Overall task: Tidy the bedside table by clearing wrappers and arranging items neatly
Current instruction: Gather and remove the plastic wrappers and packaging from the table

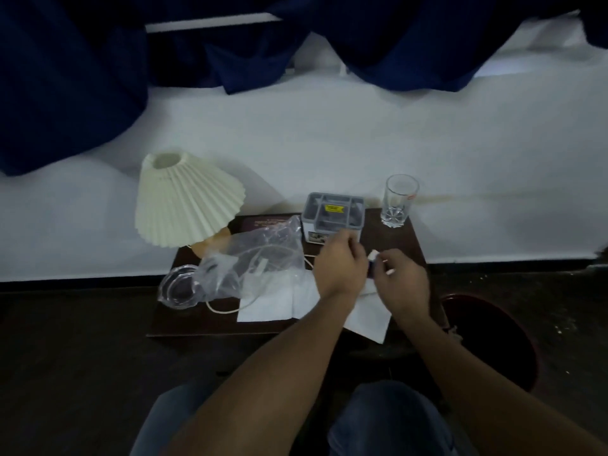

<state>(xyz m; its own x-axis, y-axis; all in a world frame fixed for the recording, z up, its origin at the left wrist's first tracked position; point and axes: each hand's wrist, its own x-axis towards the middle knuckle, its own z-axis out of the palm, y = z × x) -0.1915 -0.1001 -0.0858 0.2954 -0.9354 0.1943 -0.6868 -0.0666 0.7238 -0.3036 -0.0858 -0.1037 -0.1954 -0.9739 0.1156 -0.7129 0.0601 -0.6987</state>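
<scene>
Both arms reach forward over the knees to the dark bedside table (pixel 409 240). The left hand (pixel 340 266) and the right hand (pixel 403 283) meet close together above the right half of the table, backs up and wrists bent a little. The fingers of both hands are curled, and they pinch a little white and dark piece (pixel 372 260) between them - it is too small to tell just what it is. The piece is up in the air, held just in front of the grey box (pixel 334 212) with its small parts inside.

Under the hands lie white paper sheets (pixel 273 299), flat on the table, one poking past the front edge. To the left is a crumpled clear plastic bag (pixel 263 253), and beside it a round glass dish (pixel 179 287) at the front left corner. A lamp (pixel 186 200) with a folded cream shade stands at the back left - its thin cord (pixel 223 310) loops over the table. A drinking glass (pixel 398 200) stands upright at the back right corner. A dark red bin (pixel 493 340) sits on the floor to the right of the table.
</scene>
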